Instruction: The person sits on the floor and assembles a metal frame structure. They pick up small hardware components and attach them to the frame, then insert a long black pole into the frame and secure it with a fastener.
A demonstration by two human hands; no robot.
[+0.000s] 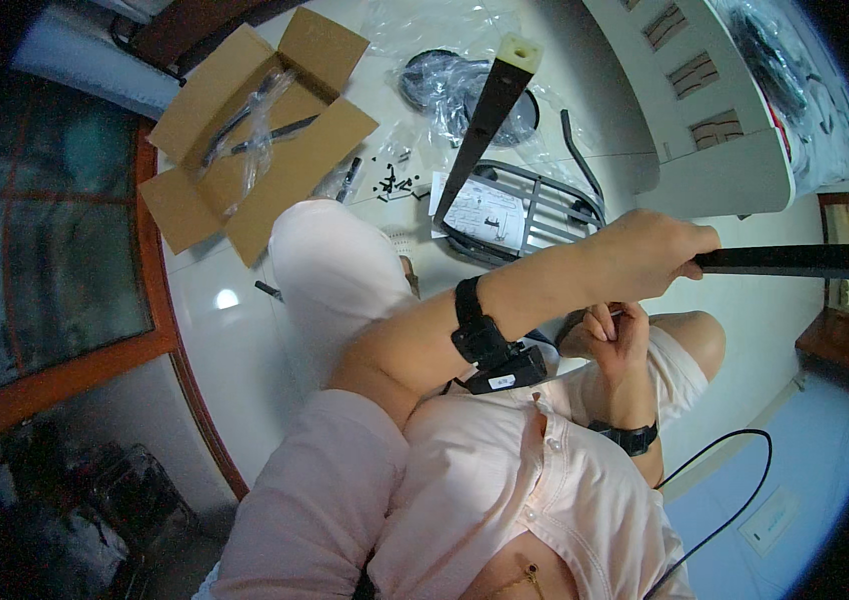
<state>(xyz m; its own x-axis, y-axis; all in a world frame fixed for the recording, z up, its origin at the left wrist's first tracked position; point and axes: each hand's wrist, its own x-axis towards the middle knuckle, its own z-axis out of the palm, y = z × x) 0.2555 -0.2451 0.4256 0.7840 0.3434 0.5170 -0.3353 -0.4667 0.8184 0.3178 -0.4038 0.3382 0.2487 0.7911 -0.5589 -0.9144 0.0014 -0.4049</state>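
Observation:
My left hand (664,247) reaches across my body to the right, its fingers closed around a black bar (784,261) that runs to the right edge of the view. Just below it, my right hand (616,330) has its fingers bent inward; whether they pinch something small is hidden. Beyond my left forearm, a black tapered post (488,109) with a pale cream end piece with a hole rises from beside a grey slatted metal frame (537,199). A printed instruction sheet (488,214) lies over part of that frame.
An open cardboard box (203,202) holds black bars in plastic. Black screws (394,180) lie scattered on the tiled floor beside it. Plastic-wrapped round black parts (503,112) sit farther back. A curved black tube (582,154) lies near the white cabinet (724,169).

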